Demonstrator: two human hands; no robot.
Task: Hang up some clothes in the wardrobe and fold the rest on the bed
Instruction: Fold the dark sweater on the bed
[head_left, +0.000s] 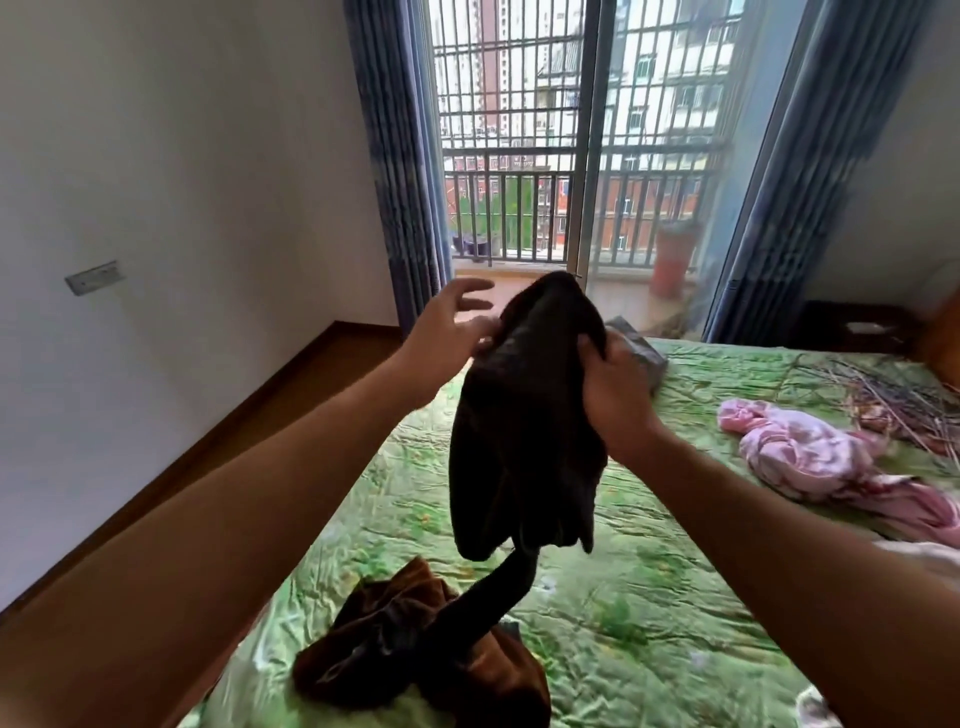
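While the right hand (618, 395) clutches the top of the vertically hanging dark garment (524, 441), the left hand (452, 322), fingers spread, lies alongside.

No text, label, brand, number or sign can be read anywhere. Small marks are seen on a building front (522, 163) beyond the window (587, 156), but they are too small and blurred to be made out as letters or figures. No print or marking can be made out on the grey plate (95, 278) on the wall at the left.
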